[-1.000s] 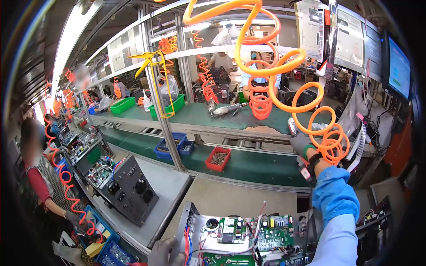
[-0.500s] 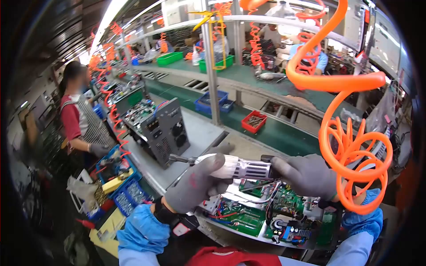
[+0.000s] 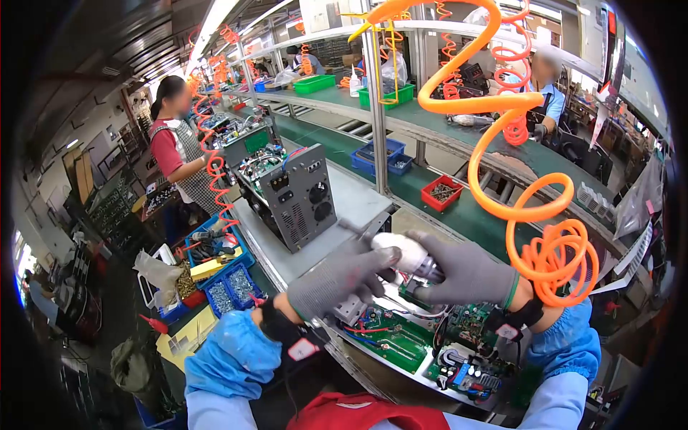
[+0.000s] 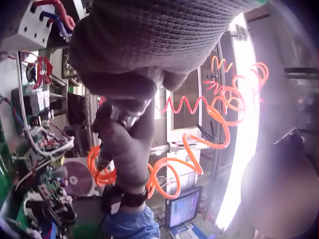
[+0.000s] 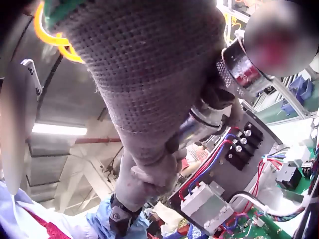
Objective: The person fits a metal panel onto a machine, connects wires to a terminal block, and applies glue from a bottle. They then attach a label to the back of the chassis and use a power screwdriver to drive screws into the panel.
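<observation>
Both gloved hands hold an air screwdriver (image 3: 403, 252) with a pale body, over an open unit with green circuit boards (image 3: 390, 340). My left hand (image 3: 344, 276) has its fingers curled about the tool's left part, thumb lying over the body. On the other end my right hand (image 3: 469, 271) grips it, fingers wrapped over the top. In the right wrist view a metal stretch of the screwdriver (image 5: 202, 122) shows beneath the right glove (image 5: 149, 74). The left wrist view has the left glove (image 4: 149, 47) covering most of the tool.
An orange coiled hose (image 3: 494, 208) hangs at the right. A dark panelled unit (image 3: 301, 201) stands on the grey bench at left. Blue bins (image 3: 233, 287) of screws sit front left, a red bin (image 3: 441, 193) on the green belt. Another person (image 3: 179, 147) stands at left.
The right hand came down from the upper bench with the air screwdriver, and the left hand joined on it. Since then the tool has turned between the hands. The head view swung left.
</observation>
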Demonstrator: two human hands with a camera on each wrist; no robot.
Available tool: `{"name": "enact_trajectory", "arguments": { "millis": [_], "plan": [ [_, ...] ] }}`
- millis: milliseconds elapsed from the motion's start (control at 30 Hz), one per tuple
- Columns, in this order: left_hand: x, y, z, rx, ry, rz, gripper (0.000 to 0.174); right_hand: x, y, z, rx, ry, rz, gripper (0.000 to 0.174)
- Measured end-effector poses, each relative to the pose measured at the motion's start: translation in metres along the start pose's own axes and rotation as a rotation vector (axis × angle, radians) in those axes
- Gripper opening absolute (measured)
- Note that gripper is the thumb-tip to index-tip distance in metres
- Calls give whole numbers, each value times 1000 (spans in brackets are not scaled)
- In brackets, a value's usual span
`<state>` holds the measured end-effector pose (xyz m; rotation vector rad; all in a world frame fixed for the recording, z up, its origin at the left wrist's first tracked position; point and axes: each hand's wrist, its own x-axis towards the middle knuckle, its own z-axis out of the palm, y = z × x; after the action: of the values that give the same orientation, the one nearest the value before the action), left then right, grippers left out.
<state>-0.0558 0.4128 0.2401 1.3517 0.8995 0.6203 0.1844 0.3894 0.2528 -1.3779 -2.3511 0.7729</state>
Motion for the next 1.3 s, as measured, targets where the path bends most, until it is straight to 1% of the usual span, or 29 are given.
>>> {"name": "enact_trajectory", "arguments": {
  "millis": [33, 67, 133, 233, 333, 367, 467, 500, 600, 700, 800, 900, 1100, 1300],
  "plan": [
    [2, 8, -12, 151, -11, 62, 43, 0, 20, 1, -61, 69, -19, 85],
    [6, 10, -19, 270, 113, 37, 47, -3, 22, -9, -52, 43, 67, 87],
    [25, -10, -44, 811, 356, 147, 58, -5, 54, -12, 10, 84, 67, 89],
    [47, -20, -41, 1140, 346, 78, 65, -7, 65, -22, -201, 4, 190, 89],
    [77, -28, -34, 1281, 229, -95, 68, -3, 70, -24, -374, -149, 194, 89],
    [79, -19, -27, 1306, 182, -140, 63, -1, 80, -19, -363, -144, 146, 91],
    [95, -16, -21, 1316, 142, -234, 61, 9, 87, -9, -415, -175, 105, 89],
    [97, -14, -18, 1325, 146, -228, 55, 11, 86, -10, -380, -179, 84, 88],
    [104, -20, -17, 1395, 196, -207, 52, 17, 79, -11, -414, -203, 115, 88],
    [103, -23, -16, 1363, 253, -204, 50, 20, 82, -11, -406, -217, 116, 88],
    [101, -20, -14, 1338, 261, -204, 47, 20, 80, -11, -406, -236, 115, 87],
    [101, -24, -16, 1319, 296, -145, 44, 21, 85, -6, -423, -219, 80, 87],
    [101, -21, -15, 1318, 279, -160, 43, 22, 84, -4, -431, -228, 89, 85],
    [100, -20, -13, 1342, 294, -169, 43, 23, 81, -2, -439, -215, 53, 81]
  ]
}}
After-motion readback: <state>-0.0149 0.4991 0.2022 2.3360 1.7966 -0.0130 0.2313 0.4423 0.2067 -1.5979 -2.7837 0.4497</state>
